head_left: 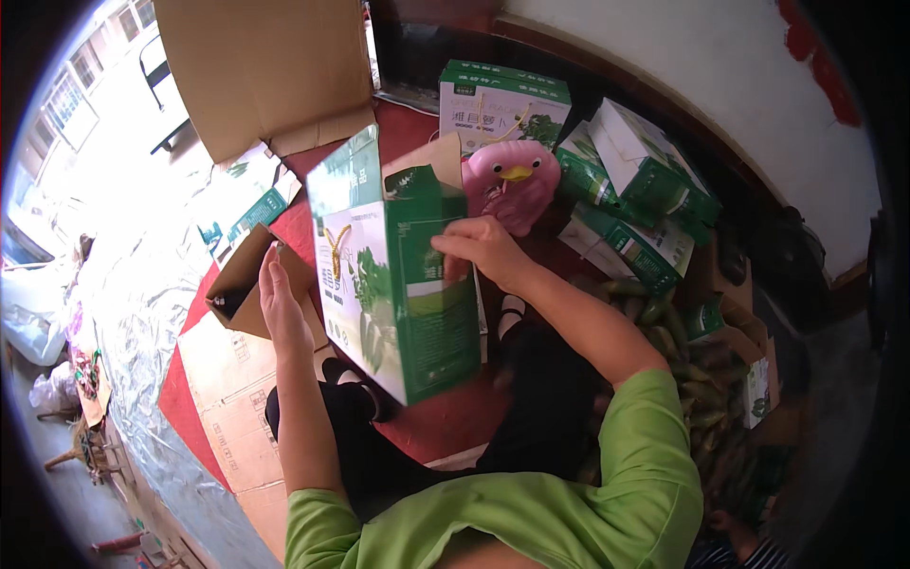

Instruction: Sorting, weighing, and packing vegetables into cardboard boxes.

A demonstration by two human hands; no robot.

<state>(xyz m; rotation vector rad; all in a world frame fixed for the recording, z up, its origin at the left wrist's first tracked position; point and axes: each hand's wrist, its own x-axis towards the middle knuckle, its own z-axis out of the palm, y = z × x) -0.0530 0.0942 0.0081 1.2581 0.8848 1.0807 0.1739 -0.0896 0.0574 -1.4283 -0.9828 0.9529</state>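
A green and white carton with a yellow cord handle stands tilted in front of me, its top flaps raised. My right hand has its bent fingers on the green side panel, near the upper edge. On the other side, my left hand is upright and flat, fingers stretched, close to the carton's white face. Whether its palm touches the carton, I cannot tell. Just beyond that hand lies an open brown cardboard box. Behind the carton is a pink plastic thing with a duck face.
More green and white cartons stand at the back and lie piled at right. Long green radish-like vegetables are heaped beside my right leg. Flattened cardboard and clear plastic sheeting cover the left floor. Another person's hand shows at lower right.
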